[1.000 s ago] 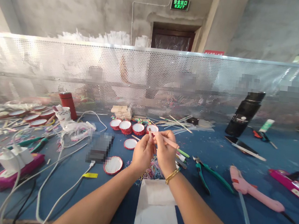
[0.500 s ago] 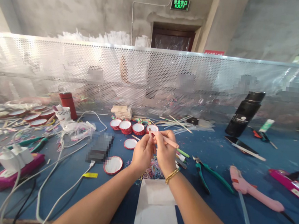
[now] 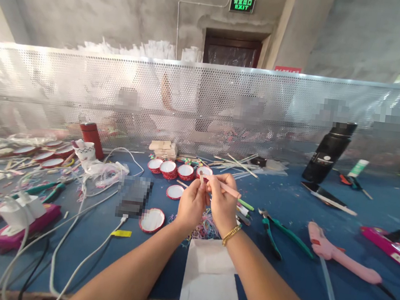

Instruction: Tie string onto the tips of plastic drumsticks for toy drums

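Note:
My left hand (image 3: 190, 205) and my right hand (image 3: 221, 203) are raised together above the blue table (image 3: 280, 270). Both pinch a thin pink stick (image 3: 229, 190) that points to the right. My left fingers also press a small pale strip at the stick's left end. A tangle of thin coloured rubber bands (image 3: 205, 228) lies on the table under my hands. A row of red-rimmed round caps (image 3: 178, 170) stands just behind them. A gold bracelet is on my right wrist.
Green-handled pliers (image 3: 277, 233) and a pink glue gun (image 3: 335, 256) lie to the right. A black bottle (image 3: 328, 152) stands at the back right. White cables (image 3: 78, 232), a red cylinder (image 3: 91, 138) and a pink box (image 3: 21, 230) crowd the left. White paper (image 3: 210, 281) lies at the front edge. A perforated metal screen (image 3: 205, 107) closes the back.

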`<state>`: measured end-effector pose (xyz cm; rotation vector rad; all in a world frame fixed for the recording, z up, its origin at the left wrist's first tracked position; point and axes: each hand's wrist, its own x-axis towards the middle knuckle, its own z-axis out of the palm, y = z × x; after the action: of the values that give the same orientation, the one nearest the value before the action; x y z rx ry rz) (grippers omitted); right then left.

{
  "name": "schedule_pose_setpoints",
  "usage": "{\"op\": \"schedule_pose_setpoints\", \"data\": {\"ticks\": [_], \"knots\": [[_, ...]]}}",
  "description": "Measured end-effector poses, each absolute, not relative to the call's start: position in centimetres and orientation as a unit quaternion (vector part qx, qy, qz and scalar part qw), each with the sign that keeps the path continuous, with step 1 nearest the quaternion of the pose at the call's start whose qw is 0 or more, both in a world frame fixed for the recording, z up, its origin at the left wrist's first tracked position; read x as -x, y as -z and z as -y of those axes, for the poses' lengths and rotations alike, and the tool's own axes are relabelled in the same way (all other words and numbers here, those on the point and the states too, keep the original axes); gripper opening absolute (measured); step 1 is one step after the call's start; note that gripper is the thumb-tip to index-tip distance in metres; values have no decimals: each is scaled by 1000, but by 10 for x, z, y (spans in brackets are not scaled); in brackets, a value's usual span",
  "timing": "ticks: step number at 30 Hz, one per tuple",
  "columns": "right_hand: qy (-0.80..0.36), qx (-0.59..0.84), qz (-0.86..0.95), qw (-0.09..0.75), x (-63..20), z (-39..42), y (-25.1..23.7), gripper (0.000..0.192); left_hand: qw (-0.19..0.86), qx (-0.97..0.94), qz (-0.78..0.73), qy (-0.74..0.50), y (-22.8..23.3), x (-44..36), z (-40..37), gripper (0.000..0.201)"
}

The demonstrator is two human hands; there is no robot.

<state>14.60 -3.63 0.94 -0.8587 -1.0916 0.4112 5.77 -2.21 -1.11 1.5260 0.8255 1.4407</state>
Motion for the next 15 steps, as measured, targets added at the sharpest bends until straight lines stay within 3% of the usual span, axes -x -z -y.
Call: {"op": "schedule_pose_setpoints", "data": {"ticks": [15], "knots": [[-198,390,493,752,-146,36,-10,25,431,-609,-329,-578,10,-58,24,47]]}}
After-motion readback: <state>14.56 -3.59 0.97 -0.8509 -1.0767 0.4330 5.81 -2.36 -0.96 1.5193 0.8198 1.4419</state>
